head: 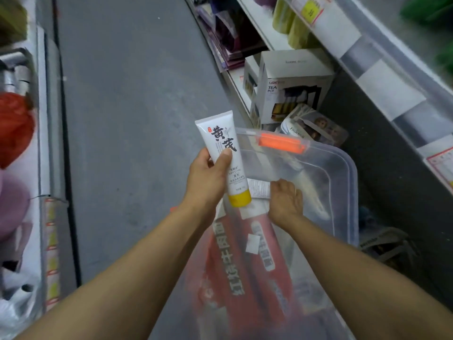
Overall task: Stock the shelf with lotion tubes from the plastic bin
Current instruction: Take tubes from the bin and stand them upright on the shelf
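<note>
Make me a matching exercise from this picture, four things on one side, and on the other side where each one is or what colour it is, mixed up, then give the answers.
Things:
1. lotion tube
2. tube cap
3. bin latch
4. teapot box

Descriptions:
A. orange, on the far rim of the plastic bin
B. on the low shelf at the right of the aisle
C. yellow, pointing down
D. held in the left hand, above the bin's edge

Pairs: 1-D, 2-C, 3-A, 4-B

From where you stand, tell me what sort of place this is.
Most likely a shop aisle. Shelves with price tags along their edges run down the right, boxed teapots sit on the lowest shelf, and the left hand holds a lotion tube over a plastic bin.
</note>
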A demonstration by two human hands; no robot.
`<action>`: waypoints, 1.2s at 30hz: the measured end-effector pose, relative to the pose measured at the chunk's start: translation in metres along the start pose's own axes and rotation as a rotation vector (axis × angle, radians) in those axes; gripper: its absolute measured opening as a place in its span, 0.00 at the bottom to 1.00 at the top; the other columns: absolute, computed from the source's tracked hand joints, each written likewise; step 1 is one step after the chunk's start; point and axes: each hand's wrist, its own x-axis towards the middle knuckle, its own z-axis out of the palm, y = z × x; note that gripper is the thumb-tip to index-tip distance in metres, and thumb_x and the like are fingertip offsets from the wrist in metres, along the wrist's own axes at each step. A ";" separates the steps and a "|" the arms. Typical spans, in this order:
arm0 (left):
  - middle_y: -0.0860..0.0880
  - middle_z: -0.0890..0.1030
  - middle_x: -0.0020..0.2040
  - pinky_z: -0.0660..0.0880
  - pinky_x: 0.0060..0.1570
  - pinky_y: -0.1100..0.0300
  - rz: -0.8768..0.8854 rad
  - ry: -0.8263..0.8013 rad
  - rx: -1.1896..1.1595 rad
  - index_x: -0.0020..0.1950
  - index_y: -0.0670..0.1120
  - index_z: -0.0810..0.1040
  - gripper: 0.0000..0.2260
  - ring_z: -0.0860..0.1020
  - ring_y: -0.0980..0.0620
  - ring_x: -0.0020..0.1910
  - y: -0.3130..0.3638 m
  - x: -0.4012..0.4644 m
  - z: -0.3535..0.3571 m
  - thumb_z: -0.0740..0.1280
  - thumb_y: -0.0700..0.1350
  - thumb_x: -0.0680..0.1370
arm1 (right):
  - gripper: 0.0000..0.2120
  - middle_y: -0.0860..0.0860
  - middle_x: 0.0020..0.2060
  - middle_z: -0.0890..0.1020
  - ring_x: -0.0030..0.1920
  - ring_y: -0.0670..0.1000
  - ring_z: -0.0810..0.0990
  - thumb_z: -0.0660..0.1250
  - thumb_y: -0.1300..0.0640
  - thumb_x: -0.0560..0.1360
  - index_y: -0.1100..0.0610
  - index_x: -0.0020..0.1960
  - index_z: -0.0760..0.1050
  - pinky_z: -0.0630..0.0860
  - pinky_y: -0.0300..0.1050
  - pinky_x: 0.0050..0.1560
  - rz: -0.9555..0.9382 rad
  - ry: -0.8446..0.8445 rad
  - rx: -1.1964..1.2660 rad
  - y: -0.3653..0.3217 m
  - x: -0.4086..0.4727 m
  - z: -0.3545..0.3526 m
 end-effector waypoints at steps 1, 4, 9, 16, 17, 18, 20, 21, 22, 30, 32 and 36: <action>0.47 0.82 0.54 0.78 0.50 0.54 0.002 -0.002 0.002 0.59 0.46 0.75 0.09 0.81 0.48 0.52 -0.001 0.002 -0.001 0.60 0.44 0.80 | 0.27 0.56 0.66 0.65 0.66 0.58 0.63 0.62 0.62 0.71 0.58 0.69 0.60 0.58 0.52 0.68 0.009 0.024 -0.045 -0.002 0.003 0.004; 0.48 0.81 0.54 0.78 0.51 0.54 0.006 0.002 0.018 0.59 0.46 0.74 0.09 0.80 0.49 0.53 -0.002 0.004 -0.004 0.60 0.44 0.80 | 0.23 0.59 0.64 0.64 0.63 0.59 0.65 0.58 0.62 0.76 0.58 0.70 0.60 0.59 0.51 0.68 0.040 0.027 -0.046 -0.007 0.005 0.013; 0.48 0.81 0.54 0.78 0.52 0.53 0.002 0.026 0.037 0.59 0.46 0.75 0.10 0.80 0.49 0.52 0.002 -0.002 -0.007 0.60 0.45 0.80 | 0.21 0.60 0.63 0.66 0.61 0.60 0.69 0.58 0.64 0.76 0.61 0.68 0.61 0.65 0.50 0.61 0.073 -0.061 0.102 -0.010 -0.003 0.011; 0.47 0.81 0.52 0.78 0.51 0.52 -0.062 0.088 0.024 0.59 0.45 0.74 0.10 0.80 0.49 0.48 0.029 -0.023 -0.009 0.60 0.46 0.80 | 0.19 0.59 0.45 0.82 0.43 0.57 0.80 0.51 0.53 0.70 0.61 0.49 0.76 0.74 0.49 0.41 0.269 -0.210 0.962 -0.013 -0.040 -0.054; 0.46 0.81 0.53 0.78 0.52 0.51 -0.067 0.090 0.035 0.60 0.45 0.74 0.11 0.80 0.48 0.49 0.036 -0.028 -0.009 0.59 0.46 0.80 | 0.19 0.61 0.42 0.83 0.38 0.56 0.80 0.52 0.53 0.70 0.62 0.46 0.77 0.74 0.47 0.37 0.285 -0.223 1.078 -0.013 -0.048 -0.066; 0.44 0.81 0.54 0.77 0.52 0.50 -0.072 0.097 0.046 0.60 0.45 0.73 0.11 0.80 0.47 0.49 0.043 -0.033 -0.009 0.59 0.47 0.80 | 0.17 0.61 0.40 0.83 0.34 0.55 0.79 0.54 0.53 0.72 0.61 0.46 0.78 0.72 0.44 0.34 0.285 -0.241 1.187 -0.012 -0.056 -0.078; 0.43 0.80 0.54 0.76 0.48 0.53 -0.081 0.112 0.045 0.62 0.44 0.72 0.12 0.79 0.46 0.48 0.060 -0.044 -0.009 0.59 0.46 0.80 | 0.12 0.57 0.36 0.80 0.28 0.50 0.77 0.58 0.52 0.77 0.58 0.48 0.76 0.70 0.39 0.29 0.223 -0.252 1.345 -0.010 -0.072 -0.106; 0.44 0.79 0.54 0.76 0.44 0.55 -0.086 0.114 0.032 0.63 0.43 0.71 0.12 0.78 0.46 0.47 0.068 -0.050 -0.008 0.58 0.45 0.80 | 0.10 0.56 0.35 0.79 0.26 0.48 0.76 0.60 0.52 0.78 0.57 0.50 0.75 0.69 0.39 0.27 0.179 -0.243 1.395 -0.010 -0.081 -0.119; 0.44 0.78 0.53 0.75 0.41 0.58 -0.093 0.113 0.014 0.64 0.43 0.71 0.13 0.77 0.48 0.45 0.077 -0.056 -0.007 0.58 0.43 0.80 | 0.09 0.54 0.35 0.78 0.25 0.46 0.76 0.62 0.53 0.78 0.58 0.52 0.74 0.69 0.38 0.26 0.138 -0.228 1.436 -0.009 -0.088 -0.132; 0.43 0.76 0.47 0.71 0.35 0.59 -0.079 -0.023 0.008 0.56 0.42 0.71 0.15 0.74 0.50 0.37 0.149 -0.105 -0.001 0.58 0.27 0.74 | 0.13 0.57 0.50 0.80 0.41 0.50 0.82 0.58 0.62 0.79 0.61 0.63 0.68 0.80 0.46 0.44 -0.119 -0.170 1.648 0.000 -0.136 -0.256; 0.44 0.76 0.46 0.72 0.36 0.58 -0.032 -0.053 0.014 0.51 0.42 0.71 0.13 0.75 0.51 0.38 0.166 -0.116 0.000 0.59 0.26 0.74 | 0.12 0.55 0.47 0.78 0.34 0.46 0.81 0.58 0.63 0.79 0.60 0.63 0.68 0.78 0.41 0.33 -0.181 -0.110 1.638 0.003 -0.150 -0.285; 0.45 0.76 0.51 0.70 0.34 0.60 0.064 -0.125 0.015 0.57 0.42 0.69 0.17 0.76 0.52 0.42 0.201 -0.137 0.000 0.59 0.24 0.73 | 0.13 0.57 0.49 0.79 0.42 0.52 0.80 0.61 0.65 0.77 0.60 0.61 0.69 0.78 0.47 0.40 -0.249 0.033 1.560 0.007 -0.172 -0.329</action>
